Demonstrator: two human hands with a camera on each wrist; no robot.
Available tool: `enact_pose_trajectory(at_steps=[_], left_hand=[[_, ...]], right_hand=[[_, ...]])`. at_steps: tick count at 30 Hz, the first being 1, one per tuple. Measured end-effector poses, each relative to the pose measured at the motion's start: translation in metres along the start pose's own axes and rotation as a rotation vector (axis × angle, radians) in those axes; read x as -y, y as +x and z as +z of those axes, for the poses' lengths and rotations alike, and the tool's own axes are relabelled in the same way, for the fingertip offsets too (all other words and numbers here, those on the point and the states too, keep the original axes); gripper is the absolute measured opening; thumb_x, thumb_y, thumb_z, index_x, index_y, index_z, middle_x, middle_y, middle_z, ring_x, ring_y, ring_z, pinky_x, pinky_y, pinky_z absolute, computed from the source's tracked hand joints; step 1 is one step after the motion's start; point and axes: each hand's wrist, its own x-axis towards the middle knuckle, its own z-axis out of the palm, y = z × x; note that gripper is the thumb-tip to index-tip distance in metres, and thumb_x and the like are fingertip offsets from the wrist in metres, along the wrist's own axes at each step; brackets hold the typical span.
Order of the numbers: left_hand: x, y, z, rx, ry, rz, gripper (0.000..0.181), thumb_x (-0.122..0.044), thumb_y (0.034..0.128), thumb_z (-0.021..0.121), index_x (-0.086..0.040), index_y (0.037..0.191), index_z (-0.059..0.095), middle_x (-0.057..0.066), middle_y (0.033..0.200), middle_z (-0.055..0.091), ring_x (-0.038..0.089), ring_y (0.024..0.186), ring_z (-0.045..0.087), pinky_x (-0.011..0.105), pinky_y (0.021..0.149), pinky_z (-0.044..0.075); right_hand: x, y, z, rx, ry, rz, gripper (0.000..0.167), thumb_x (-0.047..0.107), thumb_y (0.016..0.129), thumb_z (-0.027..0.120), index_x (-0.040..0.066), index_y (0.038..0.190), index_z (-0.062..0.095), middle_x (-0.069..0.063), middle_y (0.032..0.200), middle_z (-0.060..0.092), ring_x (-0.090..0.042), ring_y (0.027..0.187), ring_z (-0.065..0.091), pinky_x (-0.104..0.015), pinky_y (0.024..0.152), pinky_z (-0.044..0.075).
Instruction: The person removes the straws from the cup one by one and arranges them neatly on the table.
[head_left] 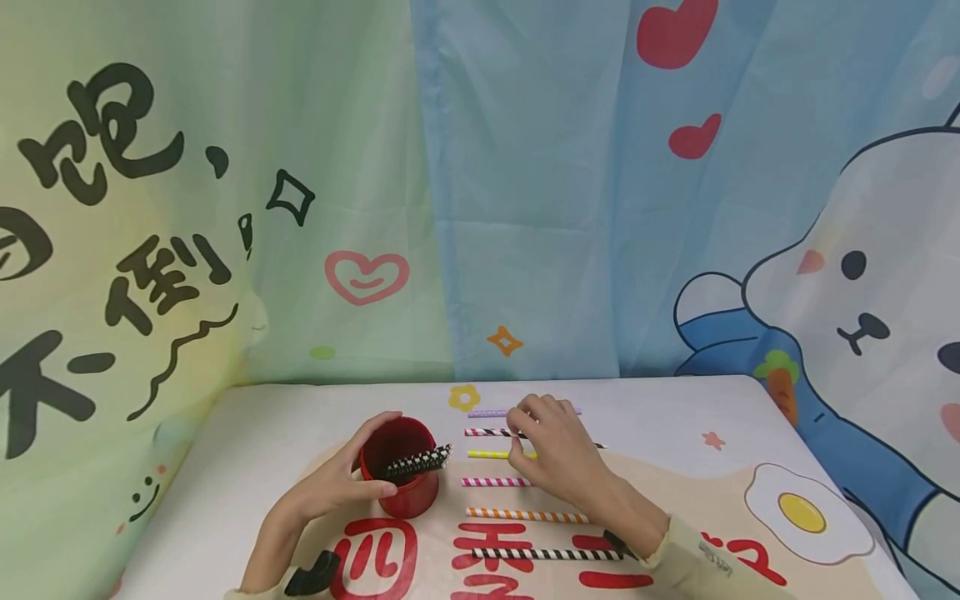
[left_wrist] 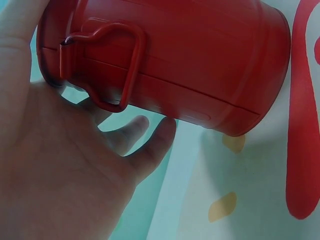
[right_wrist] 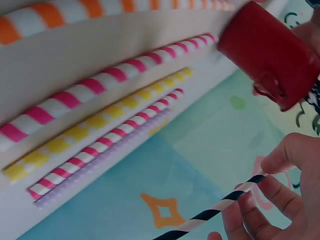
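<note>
My left hand [head_left: 330, 487] holds a red metal cup [head_left: 415, 498], thumb at the near side of its rim and fingers around the far side. Black straws with white patterns [head_left: 417, 462] lean out of the cup's mouth toward the right. In the left wrist view the palm [left_wrist: 65, 155] is beside the cup [left_wrist: 200, 60] and its wire handle. My right hand [right_wrist: 280, 200] pinches one end of a black-and-white striped straw [right_wrist: 205, 215], raised above the table. The head view shows this hand [head_left: 562, 458] over the right part of the laid-out straws.
Straws lie in spaced rows right of the cup: purple [head_left: 491, 413], pink-striped [head_left: 480, 432], yellow [head_left: 487, 454], a second pink-striped [head_left: 491, 482], orange-striped [head_left: 525, 515] and black-and-white [head_left: 540, 554]. A printed curtain [head_left: 525, 208] hangs behind the table [head_left: 652, 408].
</note>
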Motion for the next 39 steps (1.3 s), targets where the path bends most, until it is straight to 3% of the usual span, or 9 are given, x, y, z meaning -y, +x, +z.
enact_pose_trajectory(at_steps=[14, 22, 39], left_hand=[[0.0, 0.0, 0.0, 0.004, 0.005, -0.006, 0.088, -0.016, 0.0849, 0.075, -0.022, 0.157, 0.025, 0.011, 0.151, 0.042, 0.041, 0.137, 0.038, 0.06, 0.103, 0.044], [0.0, 0.0, 0.0, 0.004, -0.009, -0.008, 0.087, -0.016, 0.0848, 0.075, -0.025, 0.156, 0.026, 0.013, 0.151, 0.042, 0.042, 0.137, 0.037, 0.061, 0.103, 0.043], [-0.001, 0.0, 0.001, -0.001, -0.006, -0.022, 0.087, -0.02, 0.0841, 0.076, -0.025, 0.156, 0.026, 0.012, 0.151, 0.041, 0.042, 0.137, 0.037, 0.058, 0.103, 0.046]], right_hand=[[-0.038, -0.012, 0.016, 0.128, -0.136, -0.008, 0.015, 0.018, 0.083, 0.069, 0.02, 0.096, 0.061, 0.001, 0.096, 0.057, -0.02, 0.089, 0.051, -0.043, 0.087, 0.045], [-0.069, -0.019, 0.015, 0.225, -0.181, 0.048, 0.015, 0.022, 0.085, 0.067, 0.022, 0.099, 0.062, 0.001, 0.099, 0.058, -0.02, 0.094, 0.051, -0.044, 0.092, 0.044], [-0.131, -0.033, 0.011, 0.292, -0.203, 0.111, 0.019, 0.021, 0.086, 0.071, 0.018, 0.103, 0.065, -0.004, 0.104, 0.062, -0.026, 0.1, 0.054, -0.053, 0.097, 0.045]])
